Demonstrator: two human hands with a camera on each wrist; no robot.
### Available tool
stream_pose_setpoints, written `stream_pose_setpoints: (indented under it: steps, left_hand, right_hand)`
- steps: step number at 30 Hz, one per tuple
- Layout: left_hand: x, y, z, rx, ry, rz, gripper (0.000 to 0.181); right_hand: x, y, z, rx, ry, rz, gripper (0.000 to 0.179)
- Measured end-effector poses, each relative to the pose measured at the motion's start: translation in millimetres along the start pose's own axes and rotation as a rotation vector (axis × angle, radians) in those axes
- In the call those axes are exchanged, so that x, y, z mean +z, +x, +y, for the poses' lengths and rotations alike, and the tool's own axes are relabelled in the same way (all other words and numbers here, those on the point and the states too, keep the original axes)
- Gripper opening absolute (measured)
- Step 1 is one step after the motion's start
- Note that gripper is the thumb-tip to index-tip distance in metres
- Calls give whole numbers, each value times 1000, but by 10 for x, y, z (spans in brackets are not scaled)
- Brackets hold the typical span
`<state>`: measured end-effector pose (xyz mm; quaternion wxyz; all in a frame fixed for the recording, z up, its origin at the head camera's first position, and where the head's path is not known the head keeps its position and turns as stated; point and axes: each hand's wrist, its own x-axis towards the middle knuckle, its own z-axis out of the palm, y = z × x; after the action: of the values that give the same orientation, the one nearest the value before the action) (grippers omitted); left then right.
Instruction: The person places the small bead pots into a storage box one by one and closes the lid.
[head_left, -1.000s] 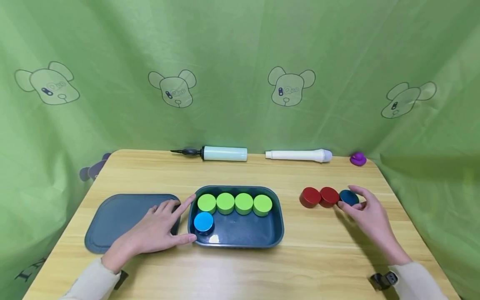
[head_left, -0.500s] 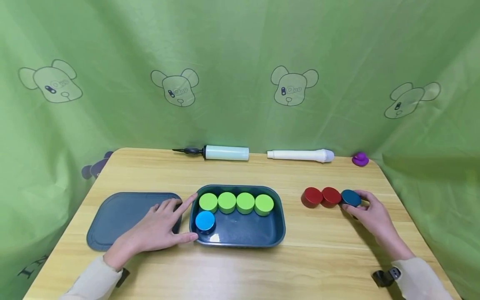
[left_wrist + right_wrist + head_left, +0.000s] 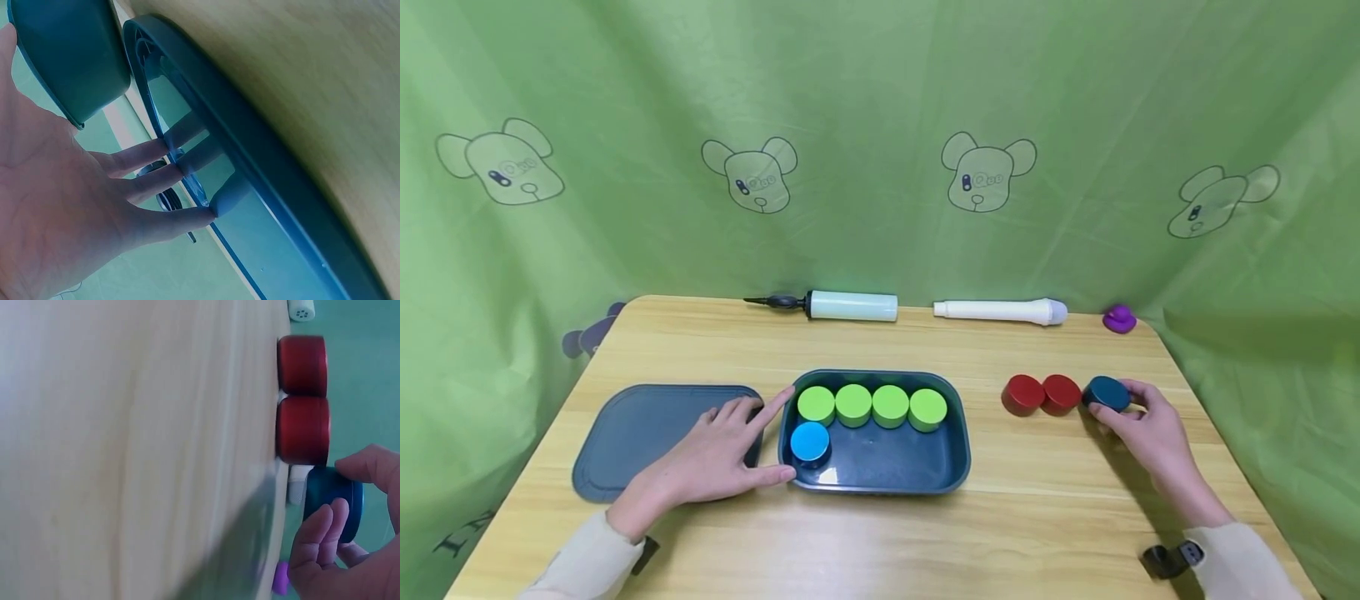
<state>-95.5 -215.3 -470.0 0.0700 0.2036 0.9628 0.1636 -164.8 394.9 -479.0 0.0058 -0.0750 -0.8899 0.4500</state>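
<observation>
My right hand (image 3: 1157,433) pinches a dark blue round tin (image 3: 1107,393) between thumb and fingers. In the right wrist view, a gap shows between the blue tin (image 3: 328,494) and the tabletop. Two red tins (image 3: 1022,394) stand side by side just left of it. My left hand (image 3: 715,458) lies spread over the dark lid (image 3: 647,433), its index finger and thumb reaching the left rim of the dark blue box (image 3: 964,450). Inside the box, a row of several lime green tins (image 3: 853,402) lines the far wall, and a bright blue tin (image 3: 810,442) stands at the near left.
Along the table's back edge lie a pale hand pump (image 3: 853,306), a white toy microphone (image 3: 1000,311) and a purple rubber duck (image 3: 1119,318). A green curtain (image 3: 865,100) hangs behind and around the wooden table (image 3: 880,550).
The right hand has closed its fingers round the dark blue tin and raised it slightly, tilting it a little away from the red tins. The left hand stays in place.
</observation>
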Motion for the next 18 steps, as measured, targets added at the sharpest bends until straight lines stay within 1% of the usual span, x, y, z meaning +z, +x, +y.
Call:
stream_pose_setpoints:
  steps: [5, 9, 13, 18]
  left_hand:
    - [1, -1, 1, -1, 3, -3, 106]
    - [0, -1, 5, 1, 7, -2, 106]
    - [-1, -2, 8, 1, 5, 0, 105]
    - [1, -6, 9, 2, 8, 2, 106]
  right_hand:
    - [29, -61, -91, -44, -14, 61, 74]
    - [53, -126, -203, -71, -39, 91, 73]
    - [96, -193, -329, -99, -37, 112, 72]
    - [150, -291, -493, -129, -14, 113, 70]
